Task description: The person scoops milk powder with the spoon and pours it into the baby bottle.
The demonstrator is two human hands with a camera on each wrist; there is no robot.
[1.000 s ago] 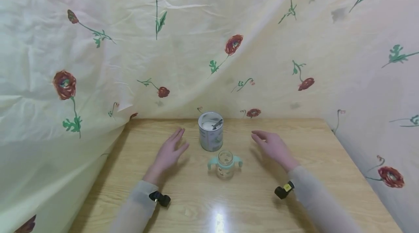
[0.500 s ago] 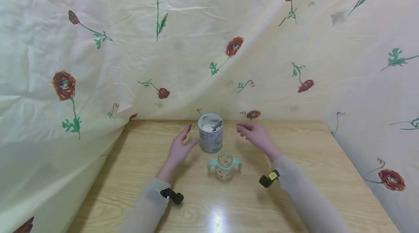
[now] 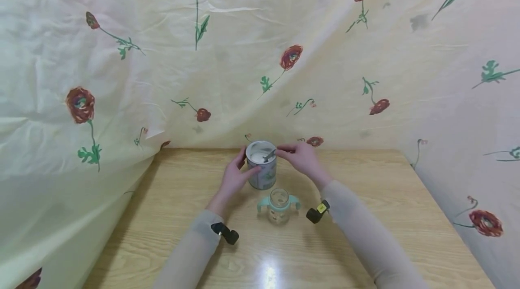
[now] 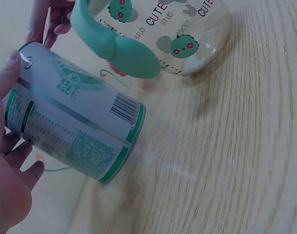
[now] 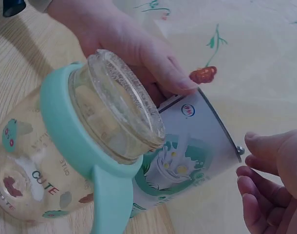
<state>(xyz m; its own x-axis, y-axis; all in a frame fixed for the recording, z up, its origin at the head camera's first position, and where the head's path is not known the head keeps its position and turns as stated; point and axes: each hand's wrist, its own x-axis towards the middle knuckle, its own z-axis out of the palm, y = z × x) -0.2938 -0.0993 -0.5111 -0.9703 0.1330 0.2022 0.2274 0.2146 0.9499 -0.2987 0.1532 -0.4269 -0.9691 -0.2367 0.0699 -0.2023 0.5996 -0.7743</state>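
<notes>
A milk powder can (image 3: pixel 266 179) with its top uncovered stands upright at the back of the table. Pale powder and a grey scoop (image 3: pixel 269 155) show inside its rim. My left hand (image 3: pixel 233 178) grips the can from the left, thumb across the front. At the rim's right side, my right hand (image 3: pixel 304 160) has its thumb and loosely bent fingers at the scoop handle's end. In the right wrist view, the fingertips (image 5: pixel 253 142) look just short of the handle (image 5: pixel 240 150). Before the can stands a clear baby bottle (image 3: pixel 279 213) without a lid, with mint-green handles (image 3: pixel 263 202).
The wooden table (image 3: pixel 187 189) ends at the back against a floral cloth (image 3: pixel 227 54), which also hangs at both sides. Black wrist cameras sit on both sleeves. The bottle stands between the forearms, close to the can.
Both hands have moved inward to the can. The left hand has taken hold of its side, and the right has come up to the scoop handle. Can and bottle stay put.
</notes>
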